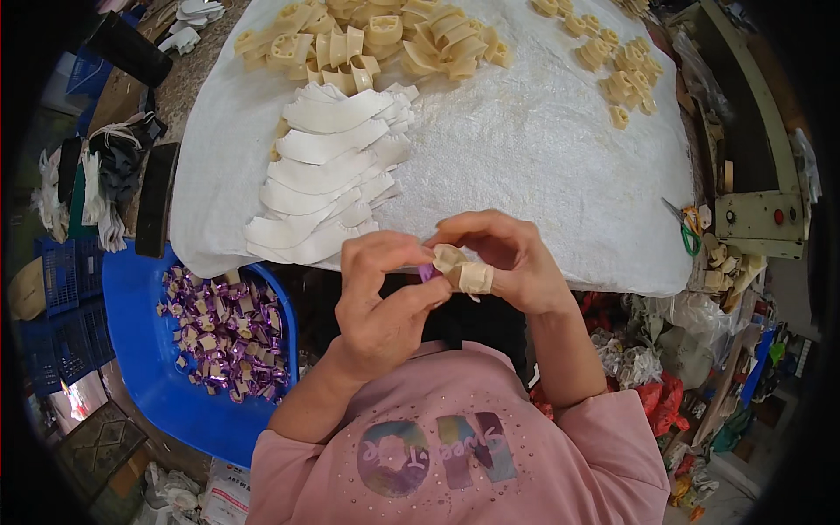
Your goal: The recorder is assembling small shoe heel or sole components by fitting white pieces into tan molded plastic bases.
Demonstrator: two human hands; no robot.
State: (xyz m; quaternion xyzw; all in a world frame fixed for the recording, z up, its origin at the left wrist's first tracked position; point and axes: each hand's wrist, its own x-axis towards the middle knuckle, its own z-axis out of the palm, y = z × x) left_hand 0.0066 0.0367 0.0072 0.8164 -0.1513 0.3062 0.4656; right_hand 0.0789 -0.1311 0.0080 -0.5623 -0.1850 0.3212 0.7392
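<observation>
My left hand (pixel 381 297) and my right hand (pixel 516 262) meet over the table's near edge, fingertips pinched together around one small beige piece (pixel 447 258). A shiny purple strip (pixel 427 272) shows on its left side, under my left fingertips. A squarish beige patch (pixel 475 278) sits at my right thumb tip; whether it is a finger wrap or part of the piece I cannot tell. Just beyond my left hand lies a overlapping stack of curved white strips (pixel 324 188). At the table's far side are heaped moulded beige pieces (pixel 385 35), hollow and curved.
More beige pieces (pixel 626 74) lie at the far right of the white sheet (pixel 525 157). A blue basin (pixel 140 350) at left holds many purple-and-beige pieces (pixel 229 328). Green-handled scissors (pixel 690 240) rest on the right edge, beside a green-grey machine (pixel 766 219). Bags (pixel 669 402) crowd the lower right.
</observation>
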